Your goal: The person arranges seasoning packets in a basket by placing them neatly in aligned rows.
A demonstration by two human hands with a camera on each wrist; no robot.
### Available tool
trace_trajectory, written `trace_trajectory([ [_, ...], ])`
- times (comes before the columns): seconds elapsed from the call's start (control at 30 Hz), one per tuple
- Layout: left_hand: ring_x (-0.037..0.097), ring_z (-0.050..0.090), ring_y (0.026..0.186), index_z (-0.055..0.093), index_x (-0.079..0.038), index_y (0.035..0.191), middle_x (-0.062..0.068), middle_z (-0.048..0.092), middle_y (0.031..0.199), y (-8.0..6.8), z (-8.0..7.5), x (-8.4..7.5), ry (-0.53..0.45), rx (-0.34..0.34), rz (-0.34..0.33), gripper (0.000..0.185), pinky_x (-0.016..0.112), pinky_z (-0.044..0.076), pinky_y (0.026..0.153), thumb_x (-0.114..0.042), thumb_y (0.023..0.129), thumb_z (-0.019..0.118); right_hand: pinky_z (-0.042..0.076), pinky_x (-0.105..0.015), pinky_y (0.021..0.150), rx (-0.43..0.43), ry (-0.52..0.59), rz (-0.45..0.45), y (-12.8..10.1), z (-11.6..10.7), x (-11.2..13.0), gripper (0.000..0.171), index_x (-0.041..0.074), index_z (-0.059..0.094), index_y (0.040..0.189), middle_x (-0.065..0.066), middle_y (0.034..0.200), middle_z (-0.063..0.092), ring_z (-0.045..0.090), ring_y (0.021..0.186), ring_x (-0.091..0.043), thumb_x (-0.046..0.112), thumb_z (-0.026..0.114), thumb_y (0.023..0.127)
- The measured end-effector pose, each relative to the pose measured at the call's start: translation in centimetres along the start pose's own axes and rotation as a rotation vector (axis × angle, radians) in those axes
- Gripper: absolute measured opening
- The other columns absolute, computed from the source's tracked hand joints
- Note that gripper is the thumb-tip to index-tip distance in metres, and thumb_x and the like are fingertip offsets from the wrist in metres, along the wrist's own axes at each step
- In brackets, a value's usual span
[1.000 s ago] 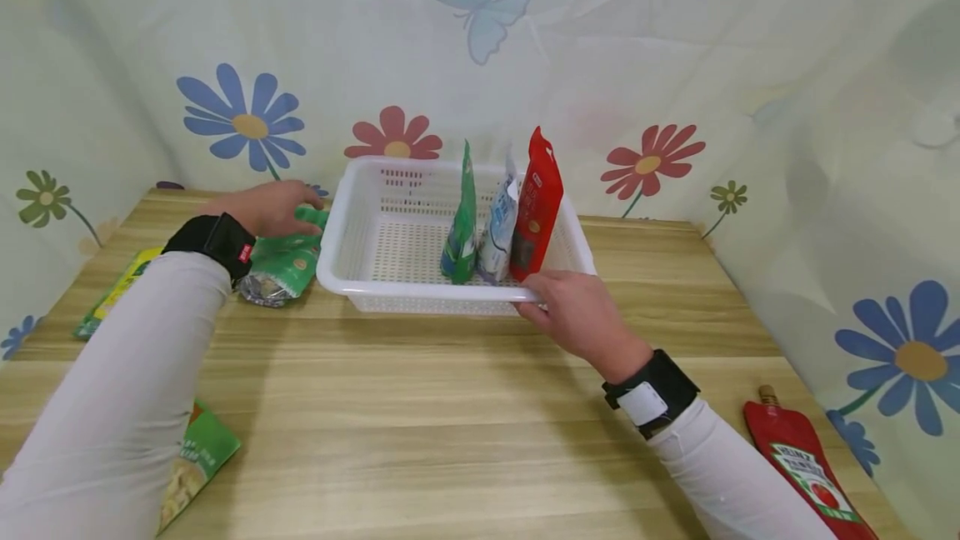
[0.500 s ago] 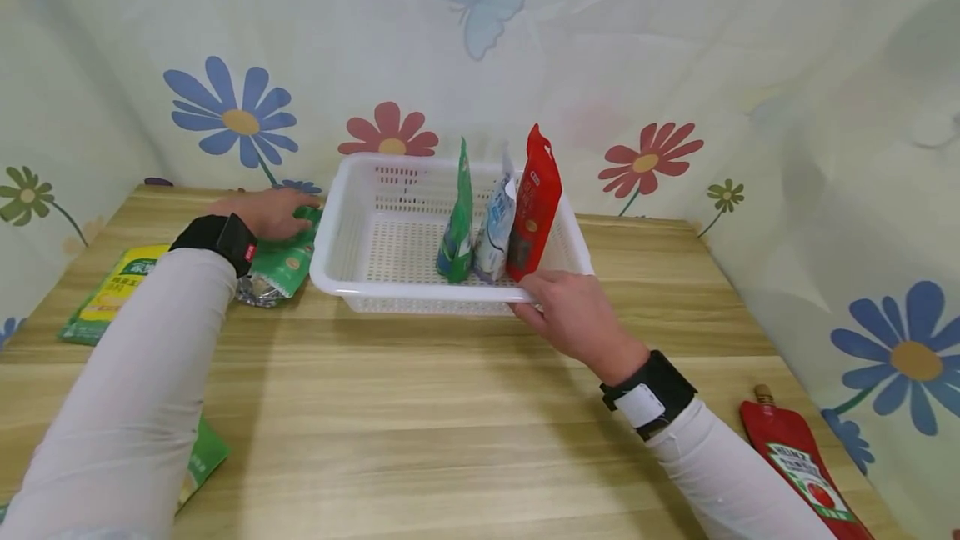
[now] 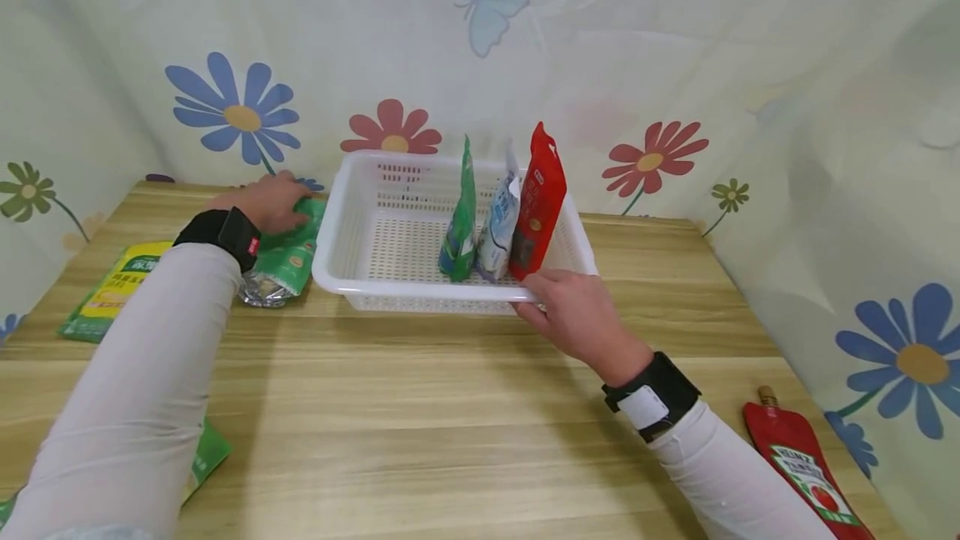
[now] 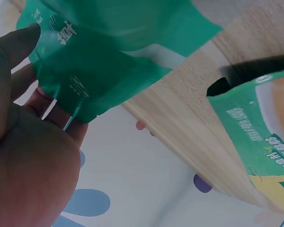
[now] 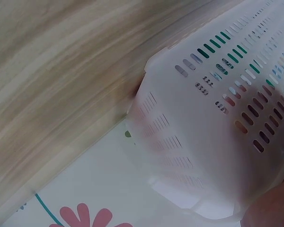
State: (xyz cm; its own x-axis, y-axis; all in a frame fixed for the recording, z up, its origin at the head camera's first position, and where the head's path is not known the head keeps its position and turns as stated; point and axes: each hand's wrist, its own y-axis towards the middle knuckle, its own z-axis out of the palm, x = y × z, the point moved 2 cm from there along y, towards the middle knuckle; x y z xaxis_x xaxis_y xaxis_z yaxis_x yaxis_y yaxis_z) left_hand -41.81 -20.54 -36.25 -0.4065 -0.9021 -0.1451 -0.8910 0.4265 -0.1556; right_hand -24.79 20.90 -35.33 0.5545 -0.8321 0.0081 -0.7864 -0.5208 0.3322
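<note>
A white slotted basket (image 3: 352,215) stands at the back of the wooden table, also close up as the basket (image 5: 213,142) in the right wrist view. Inside it stand a green pouch (image 3: 461,215), a white-blue pouch (image 3: 497,227) and a red pouch (image 3: 538,202). My right hand (image 3: 573,315) grips the basket's near right rim. My left hand (image 3: 266,201) pinches the top of a green pouch (image 3: 288,261) lying left of the basket; in the left wrist view the fingers (image 4: 19,52) curl round that green pouch (image 4: 109,61).
A yellow-green packet (image 3: 112,290) lies at the far left, also the packet (image 4: 260,132) in the left wrist view. Another green packet (image 3: 202,457) peeks from under my left sleeve. A red ketchup pouch (image 3: 806,465) lies at the front right. Flowered cloth walls surround the table.
My left hand has shifted slightly back and closed its hold on the green pouch's top. The right hand and basket have stayed put.
</note>
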Motion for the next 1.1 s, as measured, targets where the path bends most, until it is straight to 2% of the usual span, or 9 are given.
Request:
trace_trajectory([
  [0.23,0.05,0.058,0.124,0.057,0.006,0.138,0.03,0.061,0.136,-0.2,-0.1,0.4,0.031,0.004,0.006,0.049,0.066,0.047,0.099,-0.021,0.098,0.066,0.051,-0.028,0.061,-0.005,0.006,0.003,0.0,0.0,0.0,0.023,0.013,0.072,0.1,-0.001,0.088,0.074,0.061,0.07,-0.016,0.031,0.08,0.09],
  [0.37,0.04,0.066,0.108,0.063,0.005,0.13,0.025,0.068,0.122,-0.4,-0.2,0.7,0.02,0.02,0.006,0.042,0.061,0.051,0.091,-0.02,0.097,0.069,0.052,-0.027,0.062,-0.002,0.01,0.006,0.0,0.1,0.1,0.024,0.013,0.073,0.101,-0.001,0.09,0.075,0.062,0.07,-0.016,0.033,0.08,0.09],
  [0.47,0.033,0.066,0.097,0.068,0.005,0.118,0.021,0.071,0.111,-0.6,-0.3,1.0,0.01,0.031,0.005,0.033,0.057,0.052,0.086,-0.018,0.095,0.071,0.053,-0.027,0.063,-0.005,0.011,0.005,0.0,0.1,0.1,0.024,0.013,0.073,0.102,-0.001,0.09,0.075,0.062,0.07,-0.015,0.033,0.08,0.09],
  [0.63,0.031,0.065,0.095,0.07,0.004,0.109,0.019,0.071,0.106,-1.1,-0.6,1.2,-0.006,0.029,0.025,0.024,0.053,0.052,0.087,-0.014,0.093,0.071,0.053,-0.027,0.063,-0.01,0.007,0.003,0.0,0.3,0.0,0.024,0.013,0.074,0.102,-0.001,0.09,0.075,0.062,0.07,-0.016,0.034,0.079,0.09],
  [0.77,0.036,0.066,0.101,0.068,0.005,0.117,0.021,0.07,0.111,-1.7,-1.1,1.3,-0.008,0.012,0.054,0.028,0.054,0.051,0.091,-0.012,0.094,0.069,0.053,-0.027,0.063,-0.013,0.003,0.007,0.0,0.3,0.0,0.025,0.013,0.074,0.102,-0.001,0.091,0.076,0.063,0.07,-0.016,0.034,0.08,0.09],
  [0.9,0.043,0.064,0.115,0.065,0.006,0.126,0.026,0.068,0.123,-2.6,-1.5,1.5,-0.002,-0.008,0.084,0.035,0.058,0.05,0.098,-0.01,0.095,0.067,0.054,-0.027,0.063,-0.015,0.001,0.005,-0.1,0.3,-0.1,0.025,0.013,0.074,0.103,-0.001,0.091,0.076,0.064,0.071,-0.016,0.034,0.079,0.09],
  [1.1,0.039,0.067,0.103,0.07,0.003,0.12,0.024,0.071,0.116,-3.5,-2.6,1.2,-0.019,-0.062,0.07,0.028,0.053,0.053,0.09,-0.015,0.099,0.064,0.054,-0.029,0.063,-0.017,-0.003,0.01,-0.2,0.1,-0.1,0.026,0.012,0.074,0.104,-0.002,0.091,0.076,0.064,0.071,-0.017,0.033,0.08,0.09],
])
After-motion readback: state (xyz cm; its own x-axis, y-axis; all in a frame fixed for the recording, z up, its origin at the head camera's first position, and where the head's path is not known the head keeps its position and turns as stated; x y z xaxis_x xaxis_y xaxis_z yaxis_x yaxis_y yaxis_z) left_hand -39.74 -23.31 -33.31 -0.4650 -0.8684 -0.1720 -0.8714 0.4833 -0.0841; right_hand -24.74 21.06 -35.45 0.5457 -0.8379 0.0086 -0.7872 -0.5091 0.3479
